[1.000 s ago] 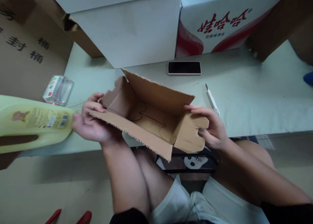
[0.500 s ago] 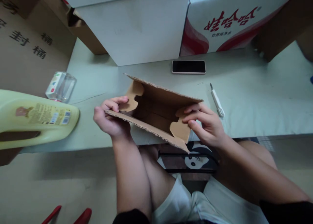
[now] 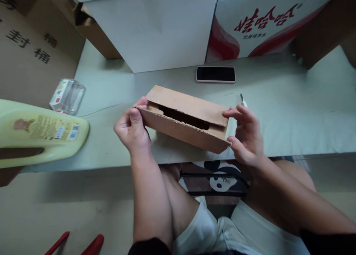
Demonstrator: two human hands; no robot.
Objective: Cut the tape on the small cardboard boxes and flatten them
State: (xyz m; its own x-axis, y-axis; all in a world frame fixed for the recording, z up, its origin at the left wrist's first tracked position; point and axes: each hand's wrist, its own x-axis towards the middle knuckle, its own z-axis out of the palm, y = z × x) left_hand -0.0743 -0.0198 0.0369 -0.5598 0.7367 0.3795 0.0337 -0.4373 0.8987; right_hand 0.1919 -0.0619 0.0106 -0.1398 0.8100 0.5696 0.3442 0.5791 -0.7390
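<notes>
A small brown cardboard box (image 3: 186, 136) is held over the table's near edge, its ragged-edged long flaps partly folded over the top. A dark gap shows between the two flaps, with the tucked end flaps partly visible under them. My left hand (image 3: 133, 125) grips the box's left end, thumb on the near flap and fingers behind. At the right end, my right hand (image 3: 246, 134) has its thumb at the near flap's corner and its fingertips on the far flap. Behind that hand lies a white utility knife (image 3: 243, 101), mostly covered, blade tip showing.
A phone (image 3: 216, 74) lies behind the box, before a large white box (image 3: 158, 32) and a red-and-white printed carton (image 3: 258, 32). To the left are a clear bottle (image 3: 68, 95), a yellow jug (image 3: 75, 136) and a large carton (image 3: 41, 73).
The far long flap has folded inward over the opening, and the near flap has come up closer to it. My right fingers have moved off the right end flap onto the long flaps.
</notes>
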